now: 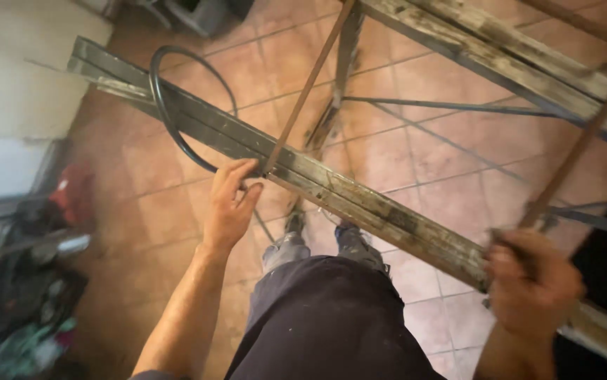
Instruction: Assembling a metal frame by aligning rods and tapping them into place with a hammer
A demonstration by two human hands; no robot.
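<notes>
The left hand [229,204] reaches up to the long, paint-stained grey metal rail [360,200] that runs diagonally from upper left to lower right across the view. Its fingers [237,171] are loosely curled and slightly spread, the fingertips touching the near edge of the rail just beside the point where a thin rust-brown diagonal rod [308,84] meets it. The hand grips nothing firmly; the thumb rests apart from the fingers below the rail.

The right hand [532,281] is blurred. It is closed into a fist around the lower end of a second rust-brown rod [578,148], at the place where that rod reaches the lower right section of the same rail.

A black flexible hose [166,112] forms a loop over and behind the rail, left of the left hand. A second weathered rail [507,56] runs parallel in the upper right corner, with thin grey cross braces [451,107] between the two rails.

Below the frame lie terracotta floor tiles [451,183]. The person's dark trousers [324,317] and shoes [291,243] show beneath the rail. A heap of mixed items [29,281] sits at the left edge.
</notes>
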